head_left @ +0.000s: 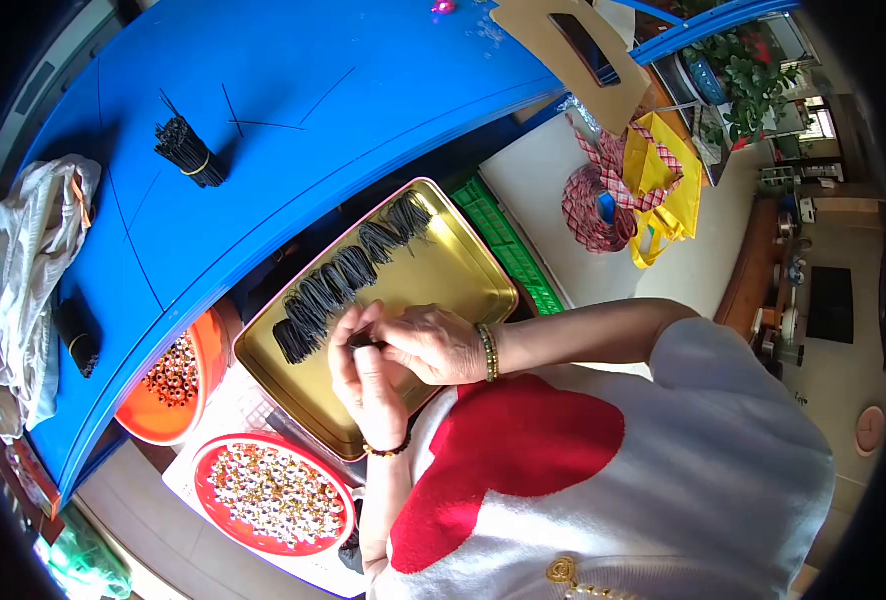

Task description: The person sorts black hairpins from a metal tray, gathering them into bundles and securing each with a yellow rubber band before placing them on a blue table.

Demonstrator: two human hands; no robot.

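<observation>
My right hand point(429, 345), with a beaded bracelet at the wrist, meets my left hand point(368, 385) over the near side of a gold metal tray point(453, 270). Both hands have their fingers drawn together around a small dark item point(364, 338); fingers cover most of it, and I cannot tell what it is. Just beyond the fingertips, a row of black cord bundles point(331, 285) lies in the tray. Below my left wrist sits a red-rimmed basin point(275, 492) full of small shiny gold and white pieces.
An orange bowl point(206, 385) holds more small pieces. On the blue table point(293, 60) stands a banded bundle of black strands point(189, 152), with loose strands around it. White cloth point(38, 260) hangs at its left end. Rolled plaid ribbon point(596, 215) and a yellow bag point(678, 190) lie right.
</observation>
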